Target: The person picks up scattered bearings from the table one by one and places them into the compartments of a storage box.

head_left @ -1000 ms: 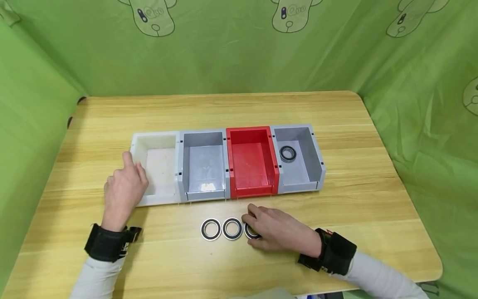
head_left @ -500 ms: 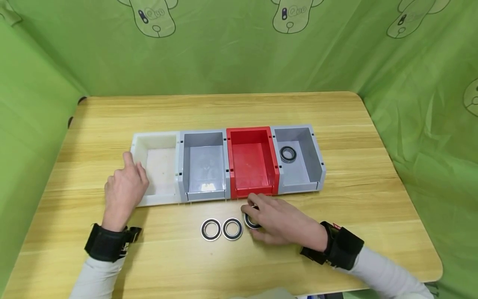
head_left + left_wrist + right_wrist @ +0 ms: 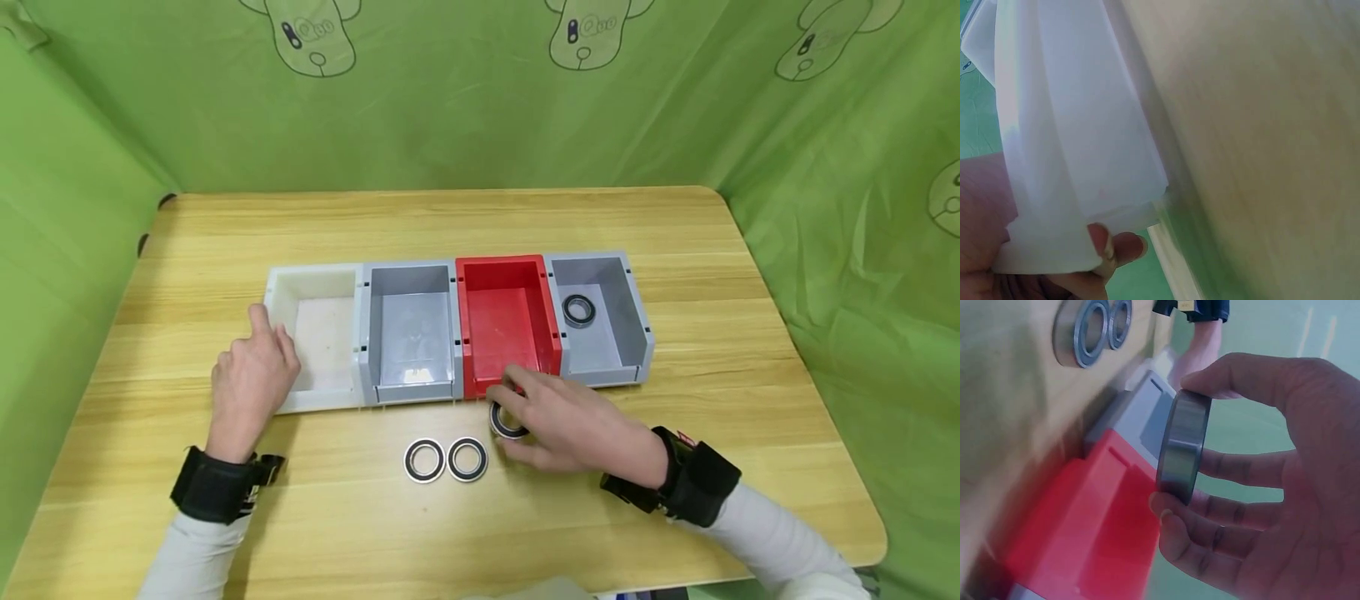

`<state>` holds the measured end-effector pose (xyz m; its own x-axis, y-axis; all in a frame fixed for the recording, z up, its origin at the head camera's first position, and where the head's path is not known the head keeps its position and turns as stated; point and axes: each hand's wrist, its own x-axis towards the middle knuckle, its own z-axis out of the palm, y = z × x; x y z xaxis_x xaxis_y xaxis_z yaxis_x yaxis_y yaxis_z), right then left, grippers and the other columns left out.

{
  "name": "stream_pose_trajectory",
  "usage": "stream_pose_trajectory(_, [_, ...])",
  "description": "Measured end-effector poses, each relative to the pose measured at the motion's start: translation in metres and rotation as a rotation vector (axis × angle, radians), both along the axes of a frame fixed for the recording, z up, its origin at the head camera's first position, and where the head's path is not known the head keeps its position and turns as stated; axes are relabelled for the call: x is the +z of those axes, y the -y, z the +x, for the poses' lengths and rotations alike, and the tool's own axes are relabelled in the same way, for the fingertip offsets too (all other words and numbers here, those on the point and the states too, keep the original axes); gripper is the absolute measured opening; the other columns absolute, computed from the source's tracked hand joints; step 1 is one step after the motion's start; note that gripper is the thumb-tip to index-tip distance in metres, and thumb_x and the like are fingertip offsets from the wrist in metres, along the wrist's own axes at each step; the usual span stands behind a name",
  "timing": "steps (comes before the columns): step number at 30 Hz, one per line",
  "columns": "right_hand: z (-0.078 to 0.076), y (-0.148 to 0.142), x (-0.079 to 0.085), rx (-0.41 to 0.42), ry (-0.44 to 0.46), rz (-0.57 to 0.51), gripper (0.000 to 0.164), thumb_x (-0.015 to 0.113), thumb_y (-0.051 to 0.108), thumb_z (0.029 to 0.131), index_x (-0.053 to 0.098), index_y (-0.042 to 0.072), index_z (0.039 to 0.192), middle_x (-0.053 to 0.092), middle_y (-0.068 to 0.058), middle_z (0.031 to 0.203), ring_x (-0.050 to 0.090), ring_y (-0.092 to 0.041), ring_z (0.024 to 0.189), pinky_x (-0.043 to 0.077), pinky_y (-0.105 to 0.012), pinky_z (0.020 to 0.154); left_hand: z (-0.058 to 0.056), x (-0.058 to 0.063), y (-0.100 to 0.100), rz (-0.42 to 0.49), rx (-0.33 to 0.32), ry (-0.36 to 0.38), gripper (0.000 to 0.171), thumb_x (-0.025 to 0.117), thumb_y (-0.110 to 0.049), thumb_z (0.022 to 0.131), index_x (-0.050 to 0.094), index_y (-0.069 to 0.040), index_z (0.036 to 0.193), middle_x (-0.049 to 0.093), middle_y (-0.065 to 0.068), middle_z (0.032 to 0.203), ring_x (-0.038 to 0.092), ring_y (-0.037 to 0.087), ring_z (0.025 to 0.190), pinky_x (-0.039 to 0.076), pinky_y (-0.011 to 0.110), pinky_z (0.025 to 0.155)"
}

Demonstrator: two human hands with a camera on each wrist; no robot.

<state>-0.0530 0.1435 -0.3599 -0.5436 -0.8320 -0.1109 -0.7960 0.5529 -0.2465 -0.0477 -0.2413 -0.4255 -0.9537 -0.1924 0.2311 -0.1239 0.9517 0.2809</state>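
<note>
My right hand [image 3: 566, 421] pinches a ball bearing [image 3: 1184, 447] between thumb and fingers. In the head view that bearing is partly hidden by the fingers and hangs just in front of the red bin [image 3: 502, 325]. My left hand [image 3: 251, 383] grips the left side wall of the white bin [image 3: 326, 342]; the left wrist view shows fingertips [image 3: 1127, 248] bent round the wall's edge. Two more bearings, the left one [image 3: 424, 461] and the right one [image 3: 467, 459], lie flat side by side on the table. Another bearing [image 3: 579, 311] lies inside the right grey bin [image 3: 603, 354].
A second grey bin [image 3: 412, 333] stands between the white and red bins, all joined in one row. The wooden table [image 3: 450, 542] has rounded corners. Green fabric [image 3: 450, 125] hangs behind it and on both sides.
My right hand has lifted the bearing from the right end of the row on the table and carried it forward to the red bin's front. My left hand stays in place.
</note>
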Motion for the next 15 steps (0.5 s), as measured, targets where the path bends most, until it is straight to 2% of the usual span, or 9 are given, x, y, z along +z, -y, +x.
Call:
stream_pose_trajectory(10, [-0.017, 0.003, 0.016, -0.022, -0.062, -0.016, 0.057, 0.076, 0.041, 0.09, 0.062, 0.006, 0.132, 0.059, -0.012, 0.113, 0.061, -0.017, 0.083, 0.059, -0.029, 0.071, 0.0, -0.001, 0.0, 0.013, 0.003, 0.03, 0.027, 0.04, -0.017, 0.105, 0.039, 0.008, 0.117, 0.041, 0.013, 0.046, 0.041, 0.03, 0.033, 0.025, 0.032, 0.031])
stream_pose_trajectory(15, [-0.027, 0.003, 0.022, -0.041, -0.087, -0.05, 0.055, 0.078, 0.039, 0.088, 0.064, 0.006, 0.129, 0.06, -0.012, 0.11, 0.06, -0.015, 0.079, 0.059, -0.026, 0.069, -0.001, 0.0, 0.0, 0.011, 0.005, 0.032, 0.028, 0.04, -0.017, 0.105, 0.039, 0.008, 0.118, 0.041, 0.013, 0.047, 0.041, 0.029, 0.033, 0.024, 0.031, 0.031])
